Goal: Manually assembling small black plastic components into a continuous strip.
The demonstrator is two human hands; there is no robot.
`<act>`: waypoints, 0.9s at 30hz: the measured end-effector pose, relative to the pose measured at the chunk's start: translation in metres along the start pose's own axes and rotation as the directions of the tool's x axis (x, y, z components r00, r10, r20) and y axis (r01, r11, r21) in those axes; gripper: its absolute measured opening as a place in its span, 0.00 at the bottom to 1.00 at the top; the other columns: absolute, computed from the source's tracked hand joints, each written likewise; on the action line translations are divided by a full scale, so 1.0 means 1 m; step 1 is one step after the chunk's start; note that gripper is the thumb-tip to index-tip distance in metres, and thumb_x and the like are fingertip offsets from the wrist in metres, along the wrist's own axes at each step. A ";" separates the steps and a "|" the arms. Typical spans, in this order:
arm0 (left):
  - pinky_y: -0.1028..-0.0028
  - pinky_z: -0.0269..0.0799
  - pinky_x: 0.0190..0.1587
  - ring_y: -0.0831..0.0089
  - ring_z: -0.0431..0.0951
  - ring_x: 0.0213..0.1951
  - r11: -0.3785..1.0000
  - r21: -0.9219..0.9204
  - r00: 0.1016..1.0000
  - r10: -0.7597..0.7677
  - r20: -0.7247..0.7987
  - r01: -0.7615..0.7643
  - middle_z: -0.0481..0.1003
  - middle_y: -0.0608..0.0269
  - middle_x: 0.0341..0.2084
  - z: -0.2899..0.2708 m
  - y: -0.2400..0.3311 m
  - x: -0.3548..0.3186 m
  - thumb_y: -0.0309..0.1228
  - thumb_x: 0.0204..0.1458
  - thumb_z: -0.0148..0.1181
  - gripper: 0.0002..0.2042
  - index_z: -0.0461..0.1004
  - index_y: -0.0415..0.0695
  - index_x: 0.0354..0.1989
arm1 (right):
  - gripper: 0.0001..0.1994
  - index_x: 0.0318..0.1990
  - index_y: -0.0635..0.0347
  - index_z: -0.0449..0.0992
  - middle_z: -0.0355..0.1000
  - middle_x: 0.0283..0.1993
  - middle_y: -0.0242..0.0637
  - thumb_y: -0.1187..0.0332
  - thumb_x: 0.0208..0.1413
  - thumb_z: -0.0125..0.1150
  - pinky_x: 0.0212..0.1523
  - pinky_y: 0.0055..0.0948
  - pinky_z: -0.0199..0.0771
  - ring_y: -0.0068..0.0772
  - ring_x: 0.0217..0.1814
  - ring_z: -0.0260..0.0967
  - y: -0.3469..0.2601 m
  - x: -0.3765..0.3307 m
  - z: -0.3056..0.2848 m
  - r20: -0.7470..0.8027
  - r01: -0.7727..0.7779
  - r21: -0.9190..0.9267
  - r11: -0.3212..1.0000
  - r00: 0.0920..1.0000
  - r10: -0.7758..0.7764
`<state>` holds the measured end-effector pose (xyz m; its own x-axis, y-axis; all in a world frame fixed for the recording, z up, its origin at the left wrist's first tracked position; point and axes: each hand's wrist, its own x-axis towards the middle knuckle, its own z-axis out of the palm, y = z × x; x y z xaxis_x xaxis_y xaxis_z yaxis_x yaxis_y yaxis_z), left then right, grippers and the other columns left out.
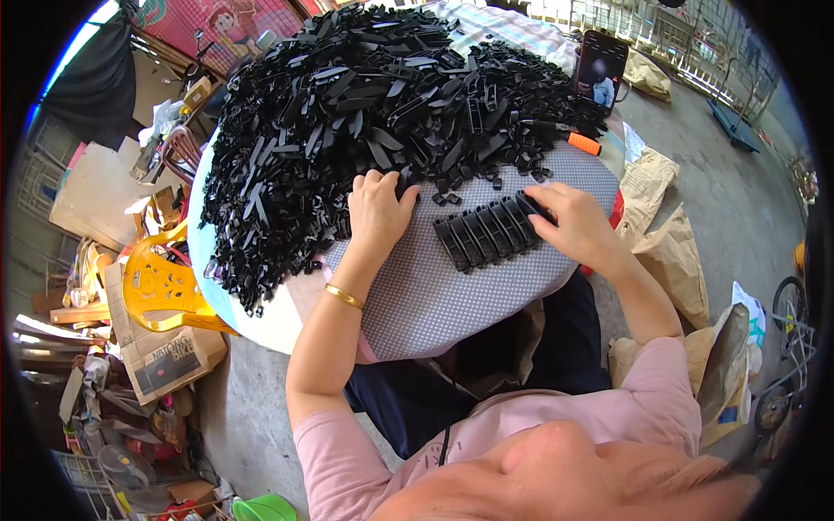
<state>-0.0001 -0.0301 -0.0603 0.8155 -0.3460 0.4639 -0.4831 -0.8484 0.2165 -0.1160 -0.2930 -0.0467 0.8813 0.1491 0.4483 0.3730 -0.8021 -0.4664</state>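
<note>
A: What are the hands doing?

B: The right hand (573, 221) grasps the end piece (536, 206) of a row of black plastic pieces (488, 233), thumb on the near side, fingertips on the far side. The left hand (380, 208) has its fingers curled at the near edge of the pile (347, 104), thumb apart; a dark part shows by the thumb, but I cannot tell whether it is pinched.

A: Where exactly is the row?

B: Between the two hands, in front of the torso. Its long axis runs left to right, with the right end slightly farther from the body. The pieces stand side by side, each one's own length pointing roughly away from the person.

A: Which hand is nearer?

B: The right, touching that end. The left is beyond the opposite end, with a strip of grey patterned cloth (434, 313) between.

A: And farther out?

B: The pile of loose black parts covers the far and left portions of the round worktop (265, 326). An orange-handled tool (585, 144) lies at its right edge, near an upright phone (599, 69). A yellow chair (161, 278) stands to the left; brown paper sacks (682, 269) sit on the right.
</note>
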 end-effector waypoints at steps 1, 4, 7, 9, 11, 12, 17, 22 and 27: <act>0.64 0.66 0.41 0.58 0.69 0.39 1.000 0.000 1.000 0.008 0.000 -0.008 0.71 0.54 0.32 0.001 0.000 0.000 0.38 0.43 0.61 0.16 0.75 0.39 0.38 | 0.15 0.43 0.65 0.72 0.71 0.34 0.46 0.73 0.45 0.58 0.32 0.34 0.69 0.46 0.31 0.69 0.000 -0.001 0.001 0.028 0.001 0.009 1.000 1.000 -0.001; 0.65 0.67 0.42 0.58 0.69 0.39 0.998 -0.066 1.000 -0.017 0.000 0.017 0.72 0.54 0.32 0.000 0.000 -0.001 0.32 0.44 0.59 0.12 0.74 0.38 0.35 | 0.12 0.41 0.65 0.73 0.71 0.34 0.47 0.72 0.48 0.57 0.33 0.35 0.69 0.47 0.32 0.70 0.002 -0.001 0.004 0.031 0.014 0.049 0.999 0.999 -0.016; 0.65 0.67 0.42 0.58 0.71 0.38 0.975 -0.219 0.993 -0.069 -0.092 0.048 0.74 0.54 0.31 -0.001 -0.002 0.000 0.30 0.44 0.59 0.11 0.73 0.38 0.35 | 0.10 0.39 0.64 0.74 0.71 0.32 0.46 0.70 0.49 0.56 0.32 0.35 0.69 0.46 0.32 0.69 0.009 0.003 0.005 0.020 0.053 0.076 0.996 0.998 -0.055; 0.67 0.69 0.38 0.58 0.74 0.33 0.922 -0.375 0.979 -0.151 -0.135 0.091 0.74 0.52 0.31 -0.004 0.000 0.003 0.27 0.46 0.58 0.11 0.70 0.37 0.37 | 0.10 0.39 0.64 0.74 0.70 0.30 0.45 0.70 0.50 0.57 0.32 0.35 0.69 0.46 0.31 0.69 0.015 0.014 0.004 0.032 0.079 0.075 0.994 0.996 -0.081; 0.74 0.70 0.33 0.65 0.75 0.29 0.873 -0.475 0.969 -0.203 -0.144 0.112 0.75 0.55 0.30 -0.010 0.007 0.005 0.26 0.50 0.56 0.10 0.69 0.35 0.39 | 0.10 0.38 0.59 0.75 0.69 0.31 0.42 0.65 0.49 0.57 0.33 0.38 0.70 0.46 0.33 0.70 0.021 0.030 0.002 -0.057 -0.046 -0.027 0.999 0.997 0.044; 0.74 0.70 0.33 0.65 0.75 0.29 0.873 -0.474 0.968 -0.203 -0.145 0.112 0.75 0.55 0.30 -0.009 0.003 0.005 0.26 0.50 0.56 0.10 0.69 0.35 0.39 | 0.10 0.38 0.59 0.75 0.69 0.31 0.42 0.65 0.49 0.57 0.33 0.38 0.70 0.46 0.33 0.70 0.023 0.037 0.004 -0.058 -0.045 -0.026 0.999 0.997 0.043; 0.80 0.68 0.32 0.80 0.70 0.27 0.206 -0.911 0.889 -0.372 0.266 0.358 0.72 0.63 0.30 -0.009 -0.003 0.007 0.30 0.55 0.52 0.12 0.65 0.36 0.44 | 0.11 0.36 0.56 0.77 0.68 0.35 0.39 0.64 0.45 0.62 0.36 0.37 0.70 0.41 0.36 0.70 0.039 0.058 0.027 0.039 -0.053 -0.346 0.937 0.997 0.071; 0.79 0.66 0.31 0.80 0.68 0.27 0.190 -0.887 0.889 -0.279 0.362 0.421 0.69 0.65 0.30 -0.008 -0.004 0.004 0.33 0.56 0.51 0.13 0.64 0.38 0.45 | 0.08 0.30 0.58 0.78 0.67 0.32 0.36 0.65 0.45 0.63 0.33 0.34 0.70 0.39 0.33 0.70 0.029 0.068 0.025 -0.041 0.095 -0.221 0.971 0.993 -0.107; 0.78 0.67 0.33 0.79 0.69 0.29 0.005 -0.887 0.862 -0.240 0.447 0.461 0.69 0.67 0.29 -0.014 0.008 0.002 0.32 0.56 0.51 0.13 0.69 0.37 0.45 | 0.07 0.31 0.55 0.79 0.67 0.28 0.36 0.66 0.43 0.64 0.32 0.33 0.69 0.39 0.31 0.69 0.022 0.094 0.029 -0.066 0.123 -0.159 0.980 0.989 -0.135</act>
<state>-0.0069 -0.0315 -0.0461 0.9611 -0.2737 -0.0358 0.0910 0.1918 0.9772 -0.0162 -0.2800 -0.0374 0.8020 0.2176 0.5563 0.4276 -0.8594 -0.2804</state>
